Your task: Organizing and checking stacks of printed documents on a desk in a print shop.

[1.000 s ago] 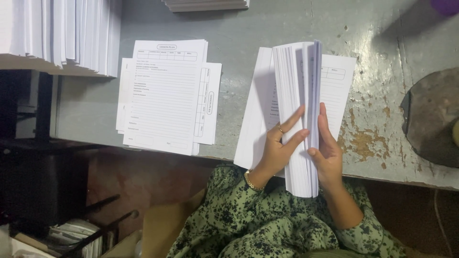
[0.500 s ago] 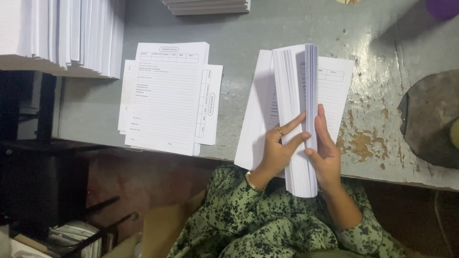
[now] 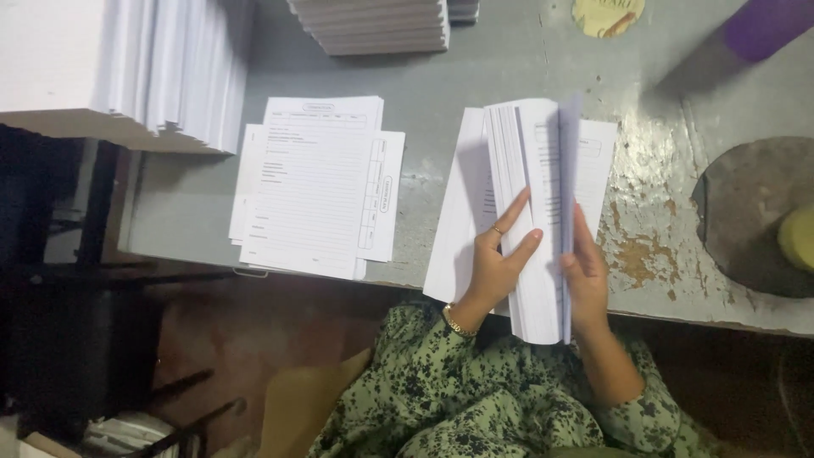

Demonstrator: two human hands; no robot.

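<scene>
Here, a grey painted surface (image 3: 509, 59) with chipped, rust-brown patches along its near edge carries several lots of paper. At far left a tall block of white sheets (image 3: 127, 68) overhangs the surface's end, and a second, lower stack (image 3: 373, 25) sits at the far edge. Between them and the person lies a loose pile of printed forms (image 3: 318, 187), flat, ruled and slightly fanned, well apart from the work in hand. To the right a dark round patch (image 3: 746, 212) marks the surface, with a yellow object (image 3: 797, 237) at its edge, a purple object (image 3: 763, 25) near the far corner and a round yellowish label (image 3: 606, 13) beside it. Nothing lies between the hands and their paper.

The thick sheaf of white printed sheets (image 3: 534, 212) lies at the near edge, just in front of the person, its lower end jutting past the edge; its leaves stand fanned upward in the middle. The left hand (image 3: 496, 263), a ring on one finger and a gold bracelet at the wrist, rests spread on the left portion, fingers parted and pressing into the fanned leaves. The right hand (image 3: 585, 276) grips the sheaf's right side, fingers curled round the raised leaves. Sleeves are green with a dark floral print.
</scene>
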